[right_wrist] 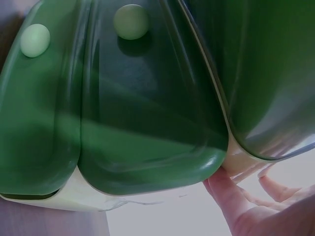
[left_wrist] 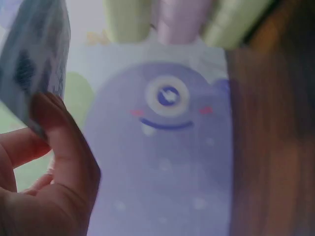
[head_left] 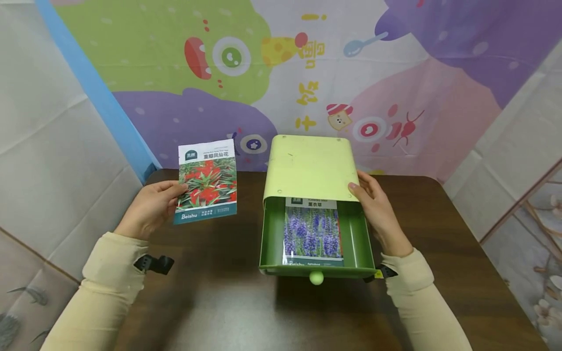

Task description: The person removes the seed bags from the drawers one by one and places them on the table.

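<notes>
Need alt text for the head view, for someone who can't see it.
The left hand holds up a red-flower packet beside a green cabinet, whose open drawer contains a purple-flower packet. The right hand grips the cabinet's right side, above a brown table.

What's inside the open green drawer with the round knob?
A rectangular seed packet picturing purple flowers lies in the green drawer; a red sliver at its right edge may be another packet. The pale-green rounded cabinet hides the packet's top and the drawer's back.
</notes>
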{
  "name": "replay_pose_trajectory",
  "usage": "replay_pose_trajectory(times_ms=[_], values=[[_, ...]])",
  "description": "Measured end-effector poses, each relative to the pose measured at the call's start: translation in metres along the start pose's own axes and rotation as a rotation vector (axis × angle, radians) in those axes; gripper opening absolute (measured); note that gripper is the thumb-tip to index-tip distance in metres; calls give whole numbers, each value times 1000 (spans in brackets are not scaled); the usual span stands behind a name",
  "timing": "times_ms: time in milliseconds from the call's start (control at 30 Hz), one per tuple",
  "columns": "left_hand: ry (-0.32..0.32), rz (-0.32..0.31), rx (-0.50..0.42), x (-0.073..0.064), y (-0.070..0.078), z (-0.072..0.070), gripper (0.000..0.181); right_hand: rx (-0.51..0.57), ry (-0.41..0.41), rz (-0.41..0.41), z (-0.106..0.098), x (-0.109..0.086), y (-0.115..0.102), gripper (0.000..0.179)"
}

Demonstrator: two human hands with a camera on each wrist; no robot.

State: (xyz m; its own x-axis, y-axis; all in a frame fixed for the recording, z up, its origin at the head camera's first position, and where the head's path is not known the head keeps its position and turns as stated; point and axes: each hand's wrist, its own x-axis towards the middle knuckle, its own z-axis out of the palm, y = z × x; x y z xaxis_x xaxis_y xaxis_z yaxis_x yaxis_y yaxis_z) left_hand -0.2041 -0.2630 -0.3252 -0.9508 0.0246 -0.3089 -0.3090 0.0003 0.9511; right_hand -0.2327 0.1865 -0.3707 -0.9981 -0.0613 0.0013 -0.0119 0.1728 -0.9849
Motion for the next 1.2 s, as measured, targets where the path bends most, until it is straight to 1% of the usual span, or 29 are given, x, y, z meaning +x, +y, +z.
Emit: replay_pose_trajectory(times_ms=[133,233,467,533,633,733,833,1033,1200], values=[[10,-14,26,13,-14,-13,40,1,-3,4,-1,0,0,68],[9,-37,74,22,-26,-23,47,2,-4,6,-1,0,0,69],[22,-84,205,41,-52,-48,43,2,-5,7,0,-1,0,69],[34,-102,263,44,-58,-53,45,3,-5,6,0,-1,0,68],[42,-126,309,50,-68,-58,48,3,-3,9,-1,-1,0,68],[60,-157,305,59,-80,-59,48,1,-1,10,-1,-1,1,68],[68,-172,284,66,-92,-56,49,0,-1,11,-1,0,1,68],[73,-171,297,78,-108,-44,53,1,-1,11,-1,0,2,67],[75,-140,305,88,-116,-30,52,7,1,4,-1,1,2,66]])
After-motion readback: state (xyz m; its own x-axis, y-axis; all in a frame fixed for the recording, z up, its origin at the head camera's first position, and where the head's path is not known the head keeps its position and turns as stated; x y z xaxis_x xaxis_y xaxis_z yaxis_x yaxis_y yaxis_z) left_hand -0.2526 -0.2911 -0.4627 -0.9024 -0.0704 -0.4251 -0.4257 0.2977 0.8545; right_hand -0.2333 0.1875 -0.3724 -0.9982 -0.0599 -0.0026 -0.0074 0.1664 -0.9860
